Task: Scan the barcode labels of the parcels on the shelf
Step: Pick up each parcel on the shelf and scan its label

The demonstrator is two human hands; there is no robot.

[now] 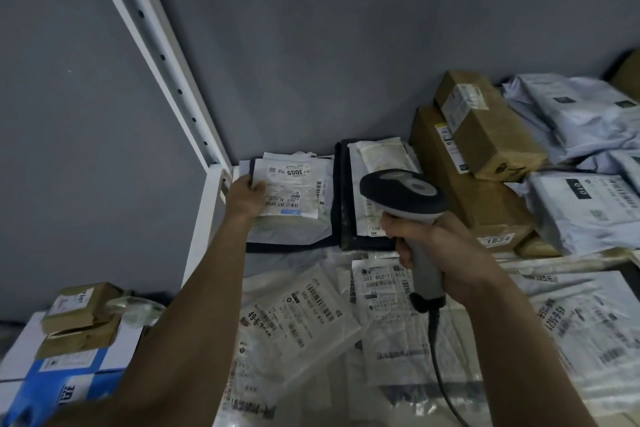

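Parcels, assorted, on white shelf [202, 218]; scanning in progress.

Item in hand: flat white mailer [289, 199] at the back left corner of the shelf, just beside the white upright [162, 55], lying on a dark parcel. Its label [294, 191] faces up, barcode strip near the lower edge.

Adjacent stock: a second dark-and-white parcel [374, 184] to its right; brown cartons [485, 135] stacked further right; grey poly bags [581, 114] beyond them; clear mailers with labels [311, 308] overlapping along the front.

Left hand [246, 199]: on the left edge of the white mailer, fingers curled over its rim, apparently gripping it; whether the thumb is under the edge cannot be told.

Right hand [440, 253]: fingers wrapped closed round the grey handle of the barcode scanner [403, 196], head pointing toward the back of the shelf, cable trailing down toward the camera. Trigger finger position not discernible.

Risks, as judged:
- Scanner head sits between two labelled parcels; the beam may read the neighbouring barcode and log the wrong item.
- Label surface looks creased; a bent or tilted barcode may fail to read.
- Front mailers overlap loosely under the forearms; a sleeve or cable drag could slide one off the shelf edge.
- Similar labels lie close together, so a parcel could be skipped or scanned twice.
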